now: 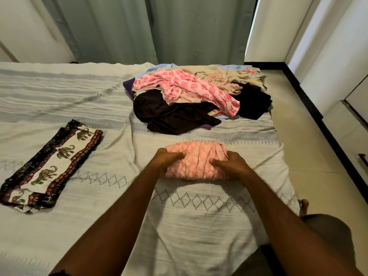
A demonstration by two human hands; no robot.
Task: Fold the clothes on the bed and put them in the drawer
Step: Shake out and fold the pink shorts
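Note:
A folded pink patterned garment lies on the white bed cover in front of me. My left hand grips its left end and my right hand grips its right end, fingers curled into the cloth. Behind it sits a heap of unfolded clothes: a pink diamond-print piece on top, dark brown and black items, beige and purple cloth beneath. A folded elephant-print cloth lies flat to the left. No drawer is in view.
Grey-green curtains hang behind the bed. A strip of pale floor runs along the bed's right side, bounded by a dark skirting and white cabinet doors. My foot stands beside the bed's corner.

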